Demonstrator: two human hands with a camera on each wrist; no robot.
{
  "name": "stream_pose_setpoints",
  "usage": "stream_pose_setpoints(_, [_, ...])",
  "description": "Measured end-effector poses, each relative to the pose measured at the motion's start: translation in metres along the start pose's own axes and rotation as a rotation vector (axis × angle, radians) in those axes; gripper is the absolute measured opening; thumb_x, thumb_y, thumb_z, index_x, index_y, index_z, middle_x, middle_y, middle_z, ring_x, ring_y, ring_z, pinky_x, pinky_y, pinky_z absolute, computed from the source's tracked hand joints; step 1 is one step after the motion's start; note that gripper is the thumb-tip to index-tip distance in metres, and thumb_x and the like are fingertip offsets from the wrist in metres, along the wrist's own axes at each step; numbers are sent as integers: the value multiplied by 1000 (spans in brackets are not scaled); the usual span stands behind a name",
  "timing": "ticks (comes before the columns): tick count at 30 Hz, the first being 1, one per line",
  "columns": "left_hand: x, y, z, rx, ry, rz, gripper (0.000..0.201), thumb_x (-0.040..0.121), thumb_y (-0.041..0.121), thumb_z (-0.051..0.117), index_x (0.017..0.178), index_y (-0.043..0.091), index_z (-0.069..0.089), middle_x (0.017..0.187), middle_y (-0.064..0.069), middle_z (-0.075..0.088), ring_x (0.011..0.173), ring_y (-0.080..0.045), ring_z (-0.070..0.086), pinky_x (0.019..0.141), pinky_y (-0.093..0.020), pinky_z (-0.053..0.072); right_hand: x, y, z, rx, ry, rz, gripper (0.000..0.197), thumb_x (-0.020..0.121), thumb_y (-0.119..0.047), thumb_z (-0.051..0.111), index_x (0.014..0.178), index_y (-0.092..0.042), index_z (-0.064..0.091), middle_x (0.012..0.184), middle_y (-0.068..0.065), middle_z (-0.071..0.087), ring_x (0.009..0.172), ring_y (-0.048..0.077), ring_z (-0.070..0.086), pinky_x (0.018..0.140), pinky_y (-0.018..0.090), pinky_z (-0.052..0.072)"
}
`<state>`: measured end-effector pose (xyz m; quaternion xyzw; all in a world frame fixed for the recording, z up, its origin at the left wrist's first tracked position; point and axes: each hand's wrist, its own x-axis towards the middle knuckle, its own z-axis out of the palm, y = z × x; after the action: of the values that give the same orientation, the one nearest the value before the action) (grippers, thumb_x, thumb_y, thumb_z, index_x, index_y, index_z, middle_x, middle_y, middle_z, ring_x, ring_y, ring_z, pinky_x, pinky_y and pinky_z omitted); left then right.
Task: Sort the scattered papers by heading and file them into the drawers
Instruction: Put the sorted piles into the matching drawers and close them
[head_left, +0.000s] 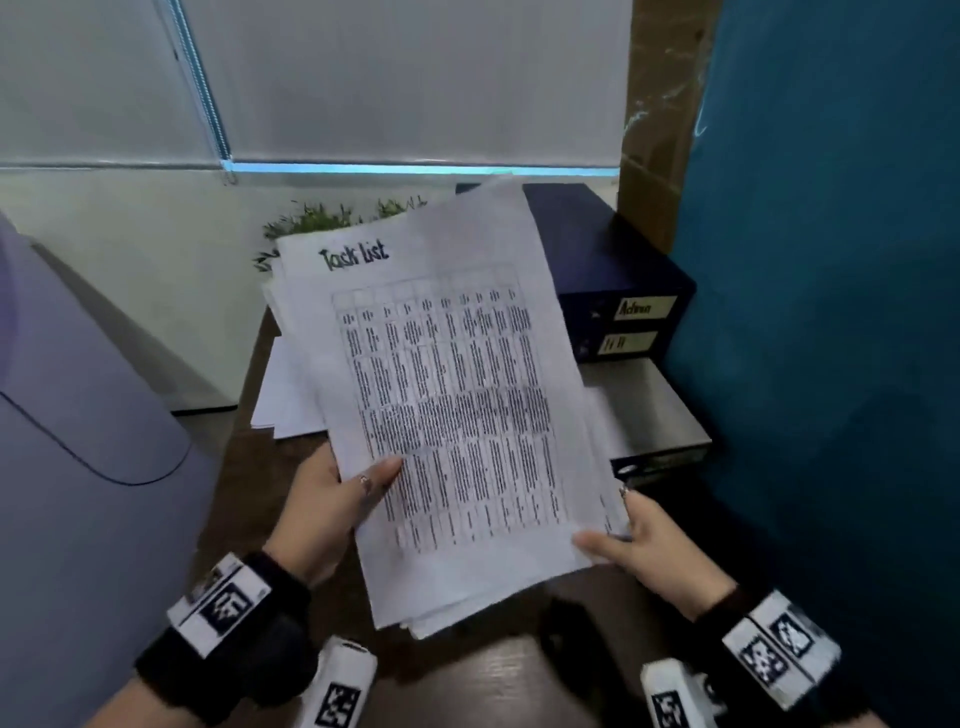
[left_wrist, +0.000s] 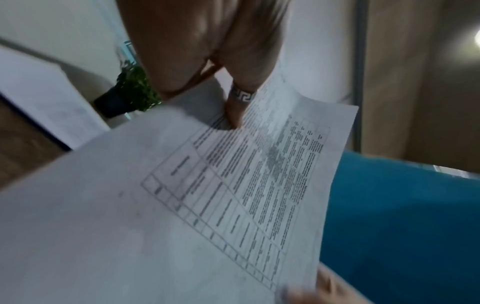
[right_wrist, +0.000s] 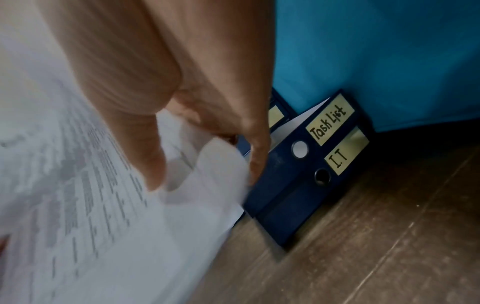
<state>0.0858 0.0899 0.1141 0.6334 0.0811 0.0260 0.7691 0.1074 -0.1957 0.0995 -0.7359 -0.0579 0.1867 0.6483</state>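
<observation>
I hold a stack of printed papers (head_left: 457, 405) over the dark wooden desk; the top sheet is headed "Task List" above a dense table. My left hand (head_left: 337, 499) grips the stack's left edge, thumb on top. My right hand (head_left: 628, 535) pinches the lower right corner, thumb on top and fingers beneath. The left wrist view shows the top sheet (left_wrist: 233, 195) under my thumb. In the right wrist view the stack (right_wrist: 103, 195) bends at my fingers. Past them lies a dark blue binder (right_wrist: 306, 170) labelled "Task List" and "I.T".
Another dark blue binder (head_left: 618, 280) with yellow labels lies behind the stack, on the nearer binder (head_left: 660, 415). More loose sheets (head_left: 291, 395) lie on the desk (head_left: 467, 675) under the stack. A potted plant (head_left: 332, 218) stands behind. A teal partition (head_left: 831, 312) rises at right, a grey chair (head_left: 78, 441) at left.
</observation>
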Motion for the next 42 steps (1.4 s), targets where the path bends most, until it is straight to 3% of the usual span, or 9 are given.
stream_pose_setpoints(5, [-29, -15, 2, 200, 199, 148, 24, 81, -1, 63, 96, 17, 61, 87, 14, 68, 87, -10, 65, 76, -16, 52, 8, 3, 34, -1, 72, -102, 34, 79, 4, 65, 111, -7, 61, 109, 0, 70, 100, 10, 66, 90, 27, 52])
stream_pose_setpoints(10, [-44, -14, 3, 121, 228, 227, 33, 69, -2, 74, 92, 20, 62, 86, 11, 69, 77, 6, 66, 63, -7, 51, 6, 1, 52, 4, 144, -221, 17, 80, -5, 67, 95, -14, 65, 84, -14, 72, 90, 0, 67, 78, 15, 50])
stream_pose_setpoints(14, [-50, -40, -9, 83, 67, 41, 63, 44, 30, 90, 99, 13, 65, 88, 6, 75, 87, -5, 70, 67, -13, 54, -5, 17, 54, 0, 106, -205, 31, 69, -6, 74, 99, -11, 68, 92, -12, 75, 94, 6, 68, 82, 22, 52])
stream_pose_setpoints(21, [-42, -63, -2, 235, 95, -34, 17, 70, 0, 74, 74, 14, 67, 70, 5, 70, 74, -10, 65, 57, -14, 50, -12, -17, 40, 14, 255, -272, 48, 62, -13, 82, 105, -16, 61, 101, 0, 73, 99, 8, 66, 94, 42, 51])
stream_pose_setpoints(26, [-35, -16, 1, 653, -61, 273, 32, 75, 1, 70, 64, 29, 62, 71, 31, 66, 69, 13, 59, 63, -16, 47, -16, -105, 20, -816, 459, -693, 90, 65, -35, 80, 139, -34, 29, 142, -4, 35, 134, 13, 31, 111, 36, 24])
stream_pose_setpoints(28, [-37, 3, 6, 799, -77, 377, 21, 73, 3, 67, 74, 24, 61, 74, 23, 66, 70, 2, 61, 64, -29, 48, -17, -128, 20, -1061, 301, -581, 69, 67, -41, 77, 129, -37, 47, 135, -8, 49, 127, 8, 40, 108, 39, 27])
stream_pose_setpoints(31, [-45, 31, 6, 1029, -51, 434, 24, 69, 10, 61, 85, 29, 60, 67, 15, 65, 74, -9, 63, 61, -33, 48, -14, -138, 15, -959, 108, -455, 14, 71, -36, 74, 76, -23, 70, 78, -6, 70, 74, 5, 61, 70, 28, 46])
stream_pose_setpoints(34, [-48, 48, -20, 1216, -42, 263, 27, 70, 20, 70, 90, 38, 66, 81, 17, 68, 85, -8, 61, 70, -29, 49, -15, -127, 4, -640, 56, -345, 13, 71, -28, 73, 78, -17, 74, 79, -12, 72, 76, 4, 68, 66, 22, 54])
stream_pose_setpoints(42, [-34, 20, -51, 164, 244, 140, 34, 73, 4, 71, 103, 17, 62, 88, 10, 69, 75, 3, 67, 65, -14, 56, -17, -47, -9, 39, 264, -277, 64, 43, -59, 81, 91, -17, 72, 89, -8, 76, 84, 9, 71, 65, 18, 56])
